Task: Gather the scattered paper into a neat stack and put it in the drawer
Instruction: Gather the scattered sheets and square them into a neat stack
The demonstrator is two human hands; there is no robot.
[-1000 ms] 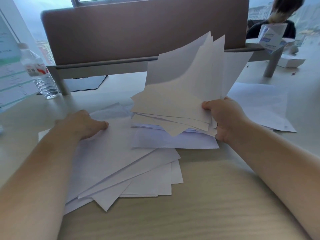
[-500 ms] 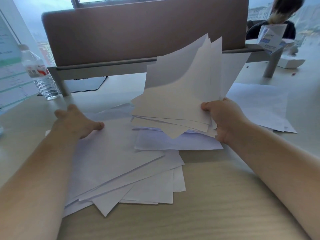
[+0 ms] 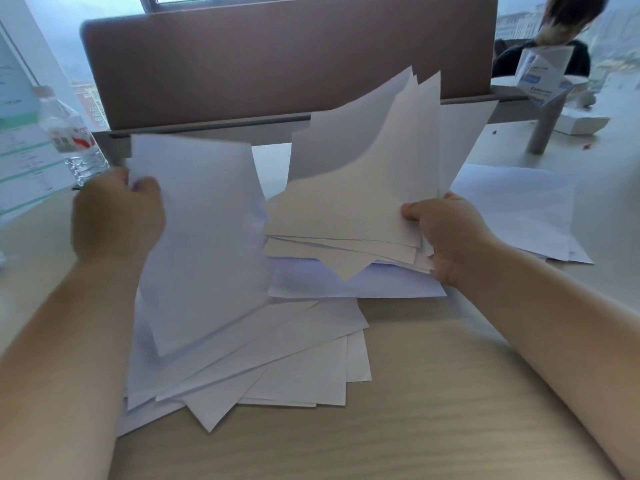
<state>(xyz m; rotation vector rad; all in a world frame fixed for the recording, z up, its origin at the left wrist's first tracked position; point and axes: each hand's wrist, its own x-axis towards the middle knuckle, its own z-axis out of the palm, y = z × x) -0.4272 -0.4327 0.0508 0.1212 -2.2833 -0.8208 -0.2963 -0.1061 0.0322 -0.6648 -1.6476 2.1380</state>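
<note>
Setting: we are looking down at a pale wood-grain tabletop point(image 3: 433, 410) backed by a brown partition screen point(image 3: 284, 60), with windows running behind it.

Item one: a fanned pile of white sheets point(image 3: 263, 358) is lying flat on the tabletop in front of us, its corners splaying toward the near edge.

Item two: our left hand point(image 3: 117, 216) is holding a single sheet point(image 3: 204, 237) lifted above that pile; the grip is pinching the sheet at its upper left corner, thumb in front. The sheet is hanging tilted, its lower corner pointing down over the pile. This hand is showing some blur, so we cannot tell exactly how the fingers behind the paper are lying.

Item three: our right hand point(image 3: 446, 233) is gripping a gathered bundle of sheets point(image 3: 363, 188) by its right edge, thumb on top. The bundle is standing up and fanning unevenly, its lower edges resting on more paper beneath it.

Item four: further loose sheets point(image 3: 519, 209) are lying flat to the right, apart from the bundle.

Item five: a clear water bottle point(image 3: 71, 136) is standing at the far left; a small printed carton point(image 3: 540, 74) is sitting at the far right, where another person is partly showing behind it.
</note>
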